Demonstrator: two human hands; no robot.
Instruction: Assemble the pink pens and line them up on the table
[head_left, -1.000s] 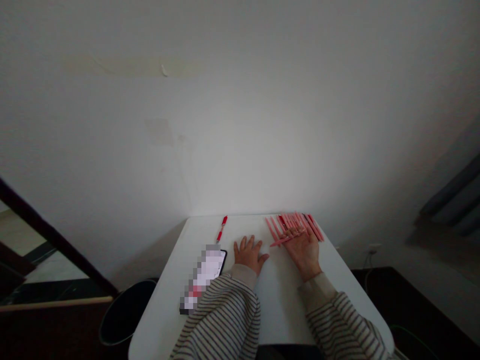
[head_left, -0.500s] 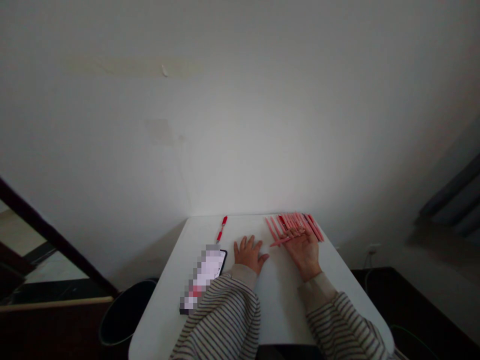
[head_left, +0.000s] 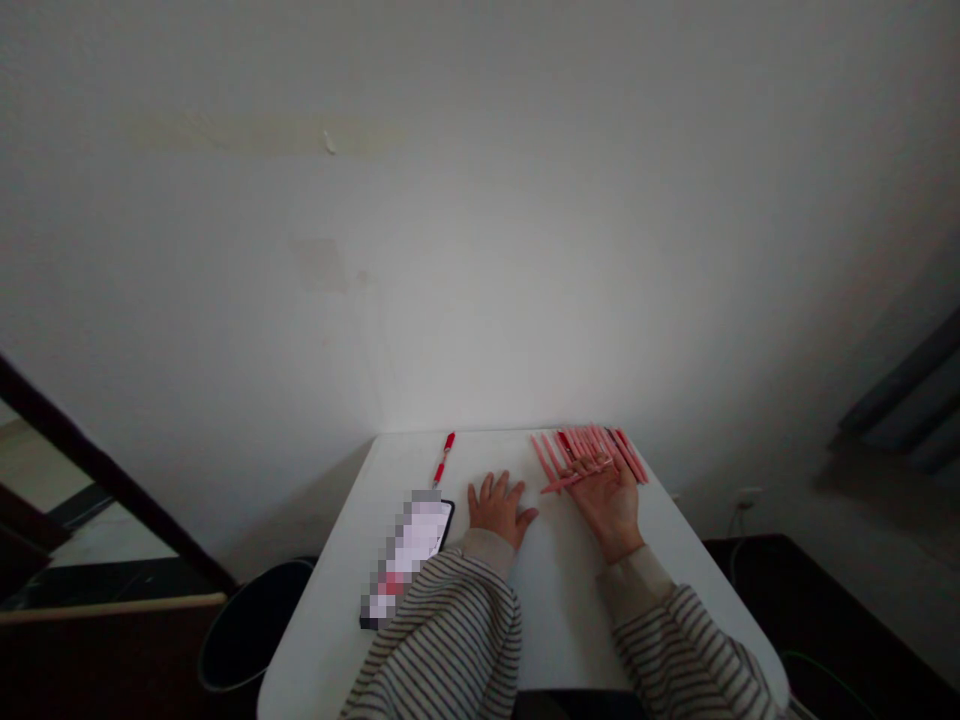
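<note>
My left hand lies flat on the white table, fingers spread, with nothing under it that I can see. My right hand is turned palm up, its fingers curled around a pink pen that points out to the left. Just behind it, a row of several pink and red pens lies side by side near the table's back right corner. A red and clear pen rests alone at the back left. Close to my left forearm is a phone, its screen partly pixelated.
The table's back edge meets a grey-white wall. A dark bin stands on the floor at the left, beside a dark slanting frame. On the right wall is a socket with a cable, and dark grey fabric hangs further right.
</note>
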